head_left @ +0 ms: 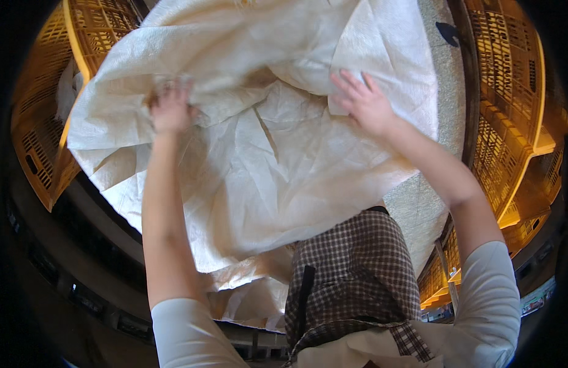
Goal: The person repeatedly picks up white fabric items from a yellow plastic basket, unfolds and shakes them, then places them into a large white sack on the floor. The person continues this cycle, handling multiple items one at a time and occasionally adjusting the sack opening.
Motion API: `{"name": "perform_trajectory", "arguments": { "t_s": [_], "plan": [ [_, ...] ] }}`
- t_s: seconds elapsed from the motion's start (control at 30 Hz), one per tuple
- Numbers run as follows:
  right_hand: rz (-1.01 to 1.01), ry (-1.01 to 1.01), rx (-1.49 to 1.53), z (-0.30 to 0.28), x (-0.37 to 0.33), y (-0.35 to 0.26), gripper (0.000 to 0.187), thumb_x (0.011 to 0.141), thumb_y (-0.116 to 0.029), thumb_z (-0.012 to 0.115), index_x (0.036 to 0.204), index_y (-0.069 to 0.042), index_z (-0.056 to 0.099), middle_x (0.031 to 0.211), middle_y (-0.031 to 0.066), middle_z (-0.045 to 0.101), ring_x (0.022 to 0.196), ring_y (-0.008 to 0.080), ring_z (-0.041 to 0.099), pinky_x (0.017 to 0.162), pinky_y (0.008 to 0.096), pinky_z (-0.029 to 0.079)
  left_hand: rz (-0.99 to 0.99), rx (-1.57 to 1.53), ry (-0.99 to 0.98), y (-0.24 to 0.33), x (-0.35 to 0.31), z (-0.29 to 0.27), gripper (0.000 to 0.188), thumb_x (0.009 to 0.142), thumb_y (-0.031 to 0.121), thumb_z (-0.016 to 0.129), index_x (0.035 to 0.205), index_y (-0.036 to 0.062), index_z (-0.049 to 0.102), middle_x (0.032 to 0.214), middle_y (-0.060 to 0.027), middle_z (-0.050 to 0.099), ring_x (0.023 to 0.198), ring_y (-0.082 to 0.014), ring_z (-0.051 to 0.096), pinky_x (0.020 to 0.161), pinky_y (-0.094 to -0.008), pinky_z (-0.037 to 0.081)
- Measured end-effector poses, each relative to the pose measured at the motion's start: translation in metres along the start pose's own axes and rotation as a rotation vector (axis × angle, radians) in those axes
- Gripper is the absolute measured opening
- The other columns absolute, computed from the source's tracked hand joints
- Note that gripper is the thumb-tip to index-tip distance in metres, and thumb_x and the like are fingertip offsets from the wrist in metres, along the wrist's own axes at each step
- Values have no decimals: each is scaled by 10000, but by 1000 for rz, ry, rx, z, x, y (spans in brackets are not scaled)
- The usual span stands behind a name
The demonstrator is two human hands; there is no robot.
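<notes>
A large off-white woven sheet, like sack cloth (pixel 253 178), spreads wide and wrinkled in front of me, with a dark fold across its middle. My left hand (pixel 172 109) is on the left part of the cloth, blurred by motion, its fingers apart and its thumb out to the side. Over the right part lies my right hand (pixel 365 103), fingers spread wide and nothing gripped in them. Both forearms reach forward across the cloth. Its near edge hangs down by my checked apron (pixel 357 264).
Yellow slatted plastic crates (pixel 505 110) stand along the right side, and more yellow crates (pixel 48 135) are at the far left. A pale grey surface (pixel 419 208) shows to the right of the cloth, with a dark edge (pixel 471 92) beyond it.
</notes>
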State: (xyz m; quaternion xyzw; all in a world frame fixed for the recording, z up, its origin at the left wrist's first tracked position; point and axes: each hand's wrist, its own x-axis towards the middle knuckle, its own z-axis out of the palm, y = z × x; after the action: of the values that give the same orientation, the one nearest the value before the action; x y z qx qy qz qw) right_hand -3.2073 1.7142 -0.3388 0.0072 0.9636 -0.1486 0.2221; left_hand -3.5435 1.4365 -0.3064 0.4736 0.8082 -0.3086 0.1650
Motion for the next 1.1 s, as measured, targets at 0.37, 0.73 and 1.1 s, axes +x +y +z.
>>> {"name": "perform_trajectory", "arguments": {
  "t_s": [0.37, 0.73, 1.1],
  "plan": [
    [242, 338, 283, -5, 0, -1, 400, 732, -153, 600, 1122, -76, 552, 1211, 97, 530, 1171, 247, 457, 945, 466, 336, 31, -364, 195, 31, -98, 2, 584, 756, 230, 570, 1308, 130, 411, 1334, -158, 421, 1254, -331, 369, 1016, -530, 277],
    [947, 235, 1498, -21, -58, 81, 550, 770, -252, 624, 1226, 10, 464, 1058, 158, 593, 969, 252, 566, 862, 334, 448, -174, -485, 182, 18, -202, -27, 602, 777, 250, 634, 1302, 57, 409, 1383, -170, 354, 1305, -351, 290, 1033, -523, 250],
    [740, -221, 1554, -68, -48, 8, 533, 605, -59, 584, 1123, 47, 523, 974, 151, 611, 853, 227, 598, 780, 346, 495, -1206, -1181, 230, -132, -309, 64, 455, 800, 124, 619, 1202, -41, 483, 1120, -145, 564, 973, -245, 547, 831, -337, 443]
  ]
}}
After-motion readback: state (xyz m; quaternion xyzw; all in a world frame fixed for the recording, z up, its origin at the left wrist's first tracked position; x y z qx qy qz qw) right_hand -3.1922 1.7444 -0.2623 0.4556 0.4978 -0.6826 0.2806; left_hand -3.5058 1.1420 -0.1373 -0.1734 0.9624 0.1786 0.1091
